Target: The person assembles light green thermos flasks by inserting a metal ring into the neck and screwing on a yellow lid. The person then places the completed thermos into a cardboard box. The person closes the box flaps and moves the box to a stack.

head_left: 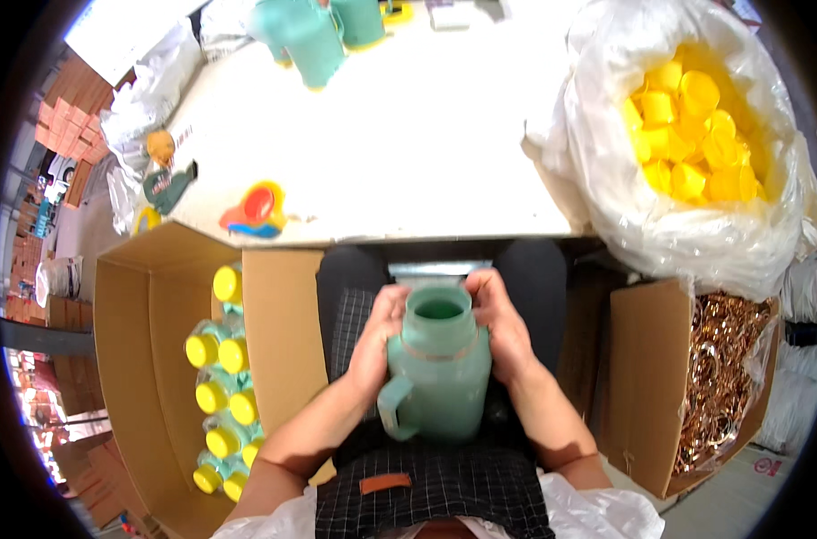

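A pale green plastic jug (442, 382) with a wide open mouth and a side handle is held upright above my lap. My left hand (375, 343) closes on its left side near the shoulder. On the opposite side my right hand (506, 331) grips it, with the thumb side up by the neck. No lid covers the mouth, and the inside looks dark green. A thin copper-toned line runs round the base of the neck. The jug's handle points toward my lower left, free of both hands.
A cardboard box (125, 314) on my left holds several yellow-capped bottles (233, 355). Ahead is a white table (408, 144) with green jugs (314, 49) and coloured plastic pieces (260, 205). To the right are a bag of yellow caps (687, 135) and a box of copper-coloured rings (719, 377).
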Tool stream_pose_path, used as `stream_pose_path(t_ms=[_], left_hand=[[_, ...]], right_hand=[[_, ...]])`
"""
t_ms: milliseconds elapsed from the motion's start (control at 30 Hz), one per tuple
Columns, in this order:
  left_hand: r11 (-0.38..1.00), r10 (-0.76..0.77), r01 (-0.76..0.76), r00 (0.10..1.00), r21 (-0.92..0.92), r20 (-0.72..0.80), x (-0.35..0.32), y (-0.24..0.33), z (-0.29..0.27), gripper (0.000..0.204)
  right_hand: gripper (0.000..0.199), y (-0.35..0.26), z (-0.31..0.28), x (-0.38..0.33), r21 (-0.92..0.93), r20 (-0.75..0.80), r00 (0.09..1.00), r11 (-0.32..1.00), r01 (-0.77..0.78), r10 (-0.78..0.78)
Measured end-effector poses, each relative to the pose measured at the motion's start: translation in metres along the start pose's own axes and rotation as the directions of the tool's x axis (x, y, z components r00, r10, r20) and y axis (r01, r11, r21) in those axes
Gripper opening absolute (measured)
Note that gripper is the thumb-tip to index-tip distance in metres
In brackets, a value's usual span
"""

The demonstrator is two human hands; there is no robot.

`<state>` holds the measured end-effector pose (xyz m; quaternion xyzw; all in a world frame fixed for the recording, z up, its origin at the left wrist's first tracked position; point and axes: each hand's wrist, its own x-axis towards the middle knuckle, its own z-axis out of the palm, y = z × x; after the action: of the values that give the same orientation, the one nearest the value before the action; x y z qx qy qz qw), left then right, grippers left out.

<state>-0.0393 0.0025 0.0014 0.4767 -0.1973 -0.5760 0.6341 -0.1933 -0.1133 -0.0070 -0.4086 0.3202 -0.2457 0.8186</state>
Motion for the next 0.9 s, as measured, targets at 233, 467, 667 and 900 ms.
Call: stream_pose_path(t_ms=[233, 467, 667, 900], left_hand=[[0.964, -0.249, 0.258, 0.961, -0.06, 0.121, 0.016, 0.012, -0.015, 0.031], [0.964, -0.248, 0.262, 0.948, -0.046, 0.199, 0.032, 0.011, -0.009, 0.019], [0.981, -0.133, 0.124, 0.99, -0.148, -0.05, 0.043, 0.005, 0.01, 0.02], [0.91, -0.408, 0.379, 0.89, -0.168, -0.202, -0.001, -0.012, -0.031, 0.049]], right_hand=[[0.031, -0.008, 0.0, 0.013, 0.239, 0.413, 0.908, 0.954, -0.182, 0.07], [0.019, -0.01, -0.006, 0.024, 0.032, 0.354, 0.934, 0.997, -0.066, 0.05], [0.06, -0.066, -0.001, 0.007, -0.354, 0.439, 0.877, 0.859, 0.369, -0.196], [0.061, -0.112, -0.011, -0.037, -0.544, 0.332, 0.424, 0.196, 0.816, -0.843]])
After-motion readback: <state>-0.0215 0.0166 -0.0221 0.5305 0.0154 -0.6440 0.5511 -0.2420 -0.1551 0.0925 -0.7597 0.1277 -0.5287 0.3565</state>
